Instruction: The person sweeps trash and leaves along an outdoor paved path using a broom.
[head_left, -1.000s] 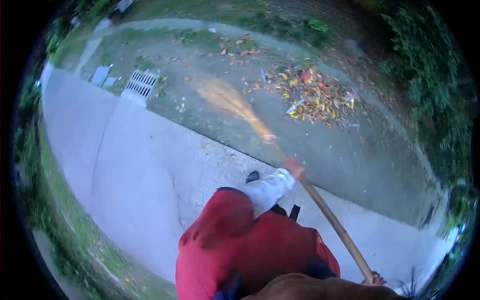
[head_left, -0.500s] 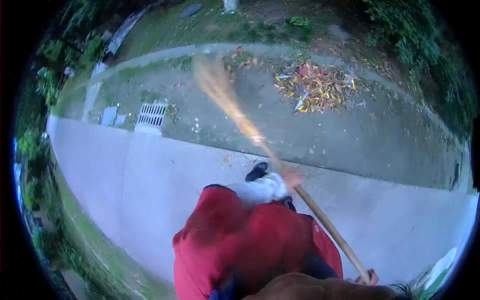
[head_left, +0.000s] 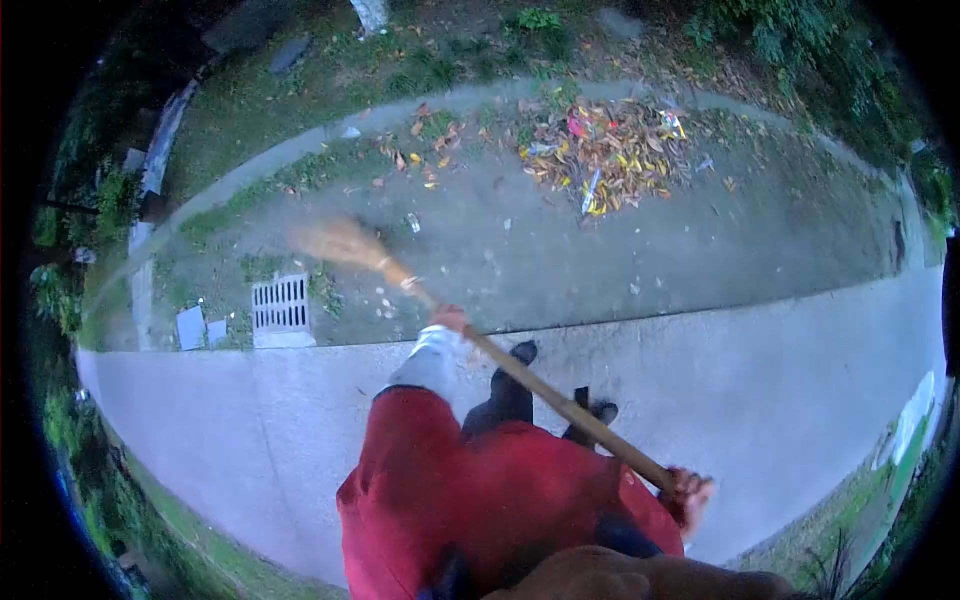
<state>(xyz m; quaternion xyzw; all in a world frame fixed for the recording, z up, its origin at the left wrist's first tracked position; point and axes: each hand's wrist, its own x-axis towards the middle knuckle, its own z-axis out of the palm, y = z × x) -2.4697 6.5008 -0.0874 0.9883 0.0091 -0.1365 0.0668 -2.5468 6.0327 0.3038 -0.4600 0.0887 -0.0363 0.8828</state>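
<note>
The broom [head_left: 560,402] slants from near right to far left, its blurred bristles [head_left: 338,243] over the dark pavement [head_left: 640,265], just beyond 1 drain grate [head_left: 281,304]. The left hand [head_left: 450,319] has its fingers closed round the handle near the bristles; the right hand [head_left: 688,496] has its fingers wrapped round the near end. Left of the grate lie 2 flat pale pieces [head_left: 190,327]. Far right sits 1 pile of leaves [head_left: 625,160], mixed with litter. Pale concrete [head_left: 770,390] spreads on the near side, with 2 dark shoes [head_left: 524,352] on it.
</note>
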